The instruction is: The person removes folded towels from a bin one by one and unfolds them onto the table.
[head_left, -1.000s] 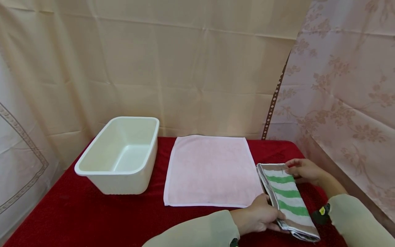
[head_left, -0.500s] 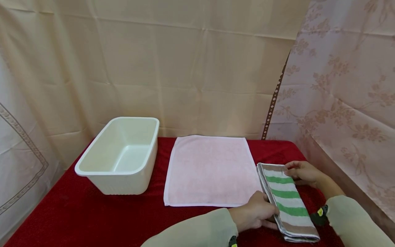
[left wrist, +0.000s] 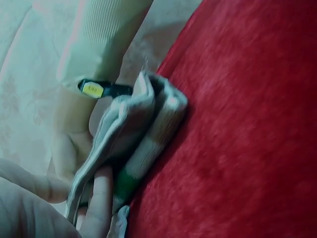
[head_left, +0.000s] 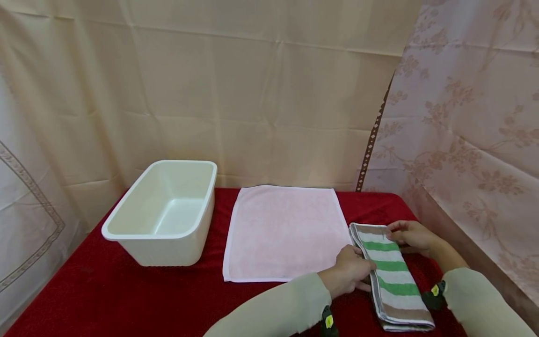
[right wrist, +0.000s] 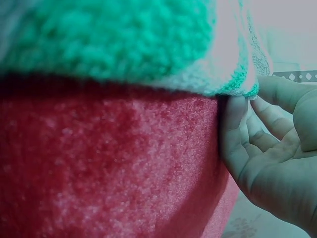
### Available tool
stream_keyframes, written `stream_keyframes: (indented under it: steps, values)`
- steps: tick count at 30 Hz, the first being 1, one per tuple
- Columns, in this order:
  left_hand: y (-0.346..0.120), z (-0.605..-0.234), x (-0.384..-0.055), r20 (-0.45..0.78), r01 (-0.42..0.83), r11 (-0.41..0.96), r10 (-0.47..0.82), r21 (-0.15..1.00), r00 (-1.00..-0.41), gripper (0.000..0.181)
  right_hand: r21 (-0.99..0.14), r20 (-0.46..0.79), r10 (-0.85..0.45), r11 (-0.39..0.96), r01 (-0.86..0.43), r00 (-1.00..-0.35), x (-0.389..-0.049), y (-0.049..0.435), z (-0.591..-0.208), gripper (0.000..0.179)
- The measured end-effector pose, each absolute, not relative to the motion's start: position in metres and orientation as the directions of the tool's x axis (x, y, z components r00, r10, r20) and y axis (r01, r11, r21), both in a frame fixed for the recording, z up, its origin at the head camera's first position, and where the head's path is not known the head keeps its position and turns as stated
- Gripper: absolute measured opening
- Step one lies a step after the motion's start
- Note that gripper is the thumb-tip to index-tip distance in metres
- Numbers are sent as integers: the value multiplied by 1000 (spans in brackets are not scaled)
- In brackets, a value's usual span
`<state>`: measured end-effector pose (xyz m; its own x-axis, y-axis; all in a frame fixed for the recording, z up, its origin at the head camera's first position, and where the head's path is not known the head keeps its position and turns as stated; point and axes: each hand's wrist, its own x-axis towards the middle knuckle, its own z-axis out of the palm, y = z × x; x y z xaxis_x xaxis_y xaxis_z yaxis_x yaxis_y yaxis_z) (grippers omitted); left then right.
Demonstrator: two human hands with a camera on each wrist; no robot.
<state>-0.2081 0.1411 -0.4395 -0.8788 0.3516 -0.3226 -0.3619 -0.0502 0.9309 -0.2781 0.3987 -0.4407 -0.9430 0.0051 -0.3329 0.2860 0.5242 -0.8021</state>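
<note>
A folded towel (head_left: 393, 276) with green, white and brown stripes lies at the right of the red-covered table. My left hand (head_left: 350, 271) pinches its left long edge about midway, with the thumb on top and a finger tucked between the layers in the left wrist view. My right hand (head_left: 414, 238) pinches the far right corner between thumb and fingers. Loose layers of the towel (left wrist: 148, 129) part at the near end. Left of the towel a pink towel (head_left: 288, 234) with a white border is spread flat, its right side close to my left hand.
An off-white plastic basin (head_left: 168, 248) stands at the left of the table. The table cover (head_left: 139, 299) is red plush. A beige curtain (head_left: 252, 93) hangs behind the table, and a pink floral curtain (head_left: 476, 117) hangs at the right.
My left hand has slid along the striped towel's left edge, away from the near end and toward its middle. The right hand stays at the far corner. The basin and pink towel have not moved.
</note>
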Motion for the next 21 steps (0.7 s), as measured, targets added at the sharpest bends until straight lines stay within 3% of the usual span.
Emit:
stream_keyframes:
  steps: [9,21]
  values:
    - [143,-437,-218,-350,-366,-3,282,931,-893,27,-811,-340,-7,508,290,-940,-275,395,-438,46]
    - [132,-430,-225,-228,-301,-160,362,940,-904,40,-850,-338,-32,439,290,-941,-275,397,-437,38]
